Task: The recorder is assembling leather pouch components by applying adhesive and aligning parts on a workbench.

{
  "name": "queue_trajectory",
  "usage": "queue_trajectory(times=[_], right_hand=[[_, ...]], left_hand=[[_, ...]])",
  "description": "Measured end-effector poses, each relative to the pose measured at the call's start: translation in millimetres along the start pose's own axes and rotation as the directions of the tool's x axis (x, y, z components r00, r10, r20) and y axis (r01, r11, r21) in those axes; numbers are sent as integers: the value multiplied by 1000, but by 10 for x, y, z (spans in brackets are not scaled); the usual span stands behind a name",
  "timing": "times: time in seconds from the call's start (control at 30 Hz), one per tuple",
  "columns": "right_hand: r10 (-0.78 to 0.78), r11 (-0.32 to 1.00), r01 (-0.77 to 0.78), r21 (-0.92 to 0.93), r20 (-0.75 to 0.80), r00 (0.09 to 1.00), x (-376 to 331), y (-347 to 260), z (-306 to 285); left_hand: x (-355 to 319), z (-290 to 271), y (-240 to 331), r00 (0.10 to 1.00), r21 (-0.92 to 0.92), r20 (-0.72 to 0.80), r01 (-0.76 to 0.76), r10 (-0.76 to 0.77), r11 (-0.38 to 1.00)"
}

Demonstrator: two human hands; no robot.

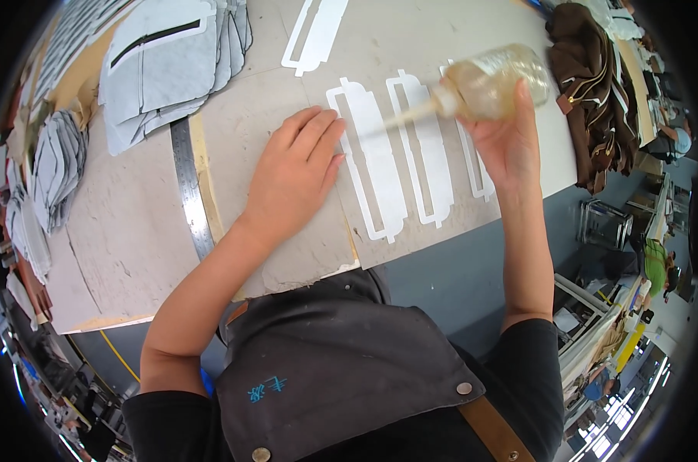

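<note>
My left hand (296, 171) lies palm down on the table (287, 262), fingers stretched out, its fingertips at the left edge of a white slotted cut-out piece (378, 158). In my right hand (507, 150) is a clear squeeze bottle (497, 81) with yellowish liquid inside, tipped on its side. The bottle's long thin nozzle (411, 114) points left, with its tip over that piece; whether it touches cannot be seen. A second white piece (435, 173) lies alongside to the right. Partly behind my right hand is a third white piece (472, 158).
Farther back lies another white piece (323, 35). Grey fabric panels (152, 85) are stacked at the far left, near a metal ruler (189, 185) and more grey pieces (58, 169). Brown zippered fabric items (584, 69) hang over the right edge. Other people work beyond, at right.
</note>
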State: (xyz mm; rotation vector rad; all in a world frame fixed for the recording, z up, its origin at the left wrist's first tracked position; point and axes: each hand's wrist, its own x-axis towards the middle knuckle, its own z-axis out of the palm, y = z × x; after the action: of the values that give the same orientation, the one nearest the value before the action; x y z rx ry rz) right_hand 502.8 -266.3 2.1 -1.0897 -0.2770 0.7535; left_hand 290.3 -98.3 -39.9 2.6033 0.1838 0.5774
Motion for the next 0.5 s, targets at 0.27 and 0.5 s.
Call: queue_trajectory(times=[0.27,0.5], right_hand=[[-251,943,239,-231,-25,968,334,227,349],[-256,923,234,-304,-31,966,386,286,385]], left_hand=[[-29,28,-17,1000,-9,-13,2,-2,1000],[-16,6,-11,1000,-6,2,5,-5,1000]])
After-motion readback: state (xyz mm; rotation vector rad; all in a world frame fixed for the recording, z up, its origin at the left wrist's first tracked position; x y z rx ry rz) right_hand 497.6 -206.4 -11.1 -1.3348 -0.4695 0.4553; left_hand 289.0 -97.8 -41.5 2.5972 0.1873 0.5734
